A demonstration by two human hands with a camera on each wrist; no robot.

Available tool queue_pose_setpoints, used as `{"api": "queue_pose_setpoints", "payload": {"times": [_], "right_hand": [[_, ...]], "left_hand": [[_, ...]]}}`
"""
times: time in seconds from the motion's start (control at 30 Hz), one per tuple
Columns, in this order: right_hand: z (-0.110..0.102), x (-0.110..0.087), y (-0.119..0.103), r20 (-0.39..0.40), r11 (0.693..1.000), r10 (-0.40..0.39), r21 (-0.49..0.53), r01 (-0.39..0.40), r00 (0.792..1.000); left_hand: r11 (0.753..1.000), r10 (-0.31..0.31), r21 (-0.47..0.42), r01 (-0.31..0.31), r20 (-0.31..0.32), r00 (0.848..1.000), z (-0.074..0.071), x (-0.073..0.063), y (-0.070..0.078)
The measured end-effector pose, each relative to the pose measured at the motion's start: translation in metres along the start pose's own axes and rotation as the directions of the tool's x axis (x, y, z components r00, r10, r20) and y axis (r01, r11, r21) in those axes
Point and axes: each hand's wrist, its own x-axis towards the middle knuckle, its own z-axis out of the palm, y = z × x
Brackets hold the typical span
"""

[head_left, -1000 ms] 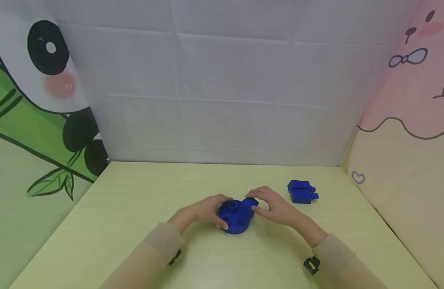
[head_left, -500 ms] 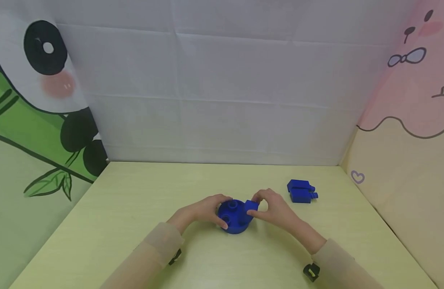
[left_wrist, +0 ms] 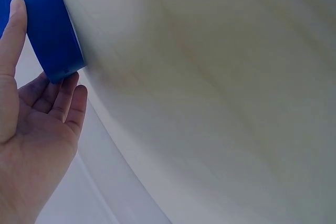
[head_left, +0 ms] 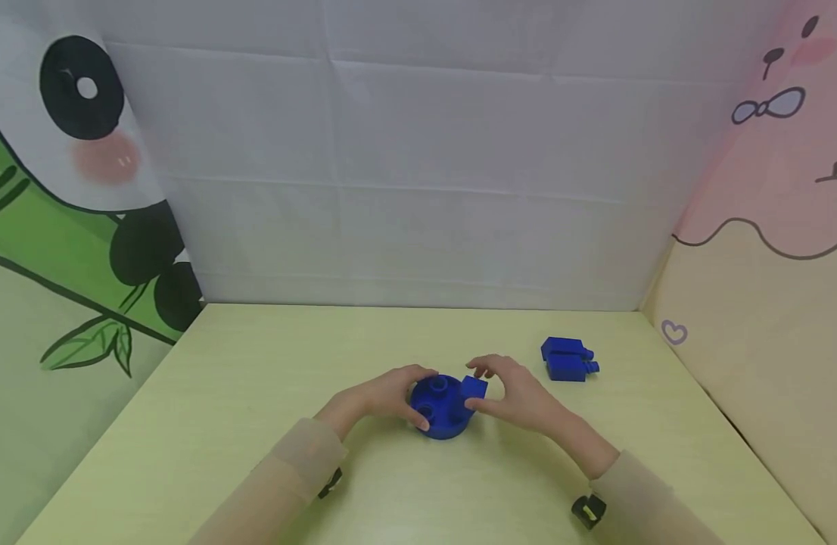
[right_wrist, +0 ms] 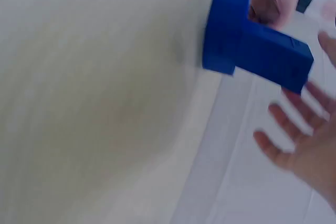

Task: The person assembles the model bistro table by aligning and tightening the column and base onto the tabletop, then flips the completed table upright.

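A round blue base (head_left: 447, 433) with raised ring sockets on its upper face rests on the table. My left hand (head_left: 390, 395) grips its left side, thumb at the near rim and fingers at the far rim. In the left wrist view that thumb and the fingertips lie against the base's side (left_wrist: 51, 30). A rectangular blue block (head_left: 474, 388) stands upright on the right part of the base; its lower end is hidden. My right hand (head_left: 524, 390) is spread around the block's top. The right wrist view shows its fingers parted, close to the block's end (right_wrist: 283, 59).
Two more blue blocks (head_left: 567, 359) with threaded ends lie side by side at the back right of the pale table (head_left: 289, 348). A white cloth wall (head_left: 418, 227) stands behind, with printed cartoon panels on both sides.
My right fingers pinched the block half a second ago and have now spread away from it. The block has turned slightly on the base. My left hand stays put.
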Motion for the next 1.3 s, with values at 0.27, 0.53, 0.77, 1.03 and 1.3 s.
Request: {"api": "queue_pose_setpoints", "payload": {"times": [0.27, 0.53, 0.77, 1.03, 1.3], "right_hand": [[-0.018, 0.008, 0.011, 0.163, 0.901, -0.418, -0.049, 0.430, 0.894], [-0.018, 0.013, 0.018, 0.144, 0.844, -0.479, -0.196, 0.499, 0.866], [-0.017, 0.013, 0.020, 0.125, 0.837, -0.493, -0.205, 0.508, 0.861], [-0.027, 0.007, 0.034, 0.138, 0.943, -0.306, -0.092, 0.320, 0.942], [-0.052, -0.010, 0.071, 0.068, 0.976, -0.155, -0.146, 0.163, 0.986]], "left_hand": [[1.000, 0.003, -0.006, -0.003, -0.001, 1.000, 0.000, 0.000, 0.000], [1.000, 0.031, -0.003, -0.031, -0.012, 0.999, 0.002, 0.001, -0.003], [1.000, 0.026, 0.016, -0.026, -0.001, 1.000, 0.001, 0.003, -0.002], [1.000, 0.014, 0.024, -0.013, -0.036, 0.999, 0.001, 0.002, 0.001], [0.997, -0.005, -0.069, -0.014, -0.275, 0.961, 0.017, -0.003, 0.036]]}}
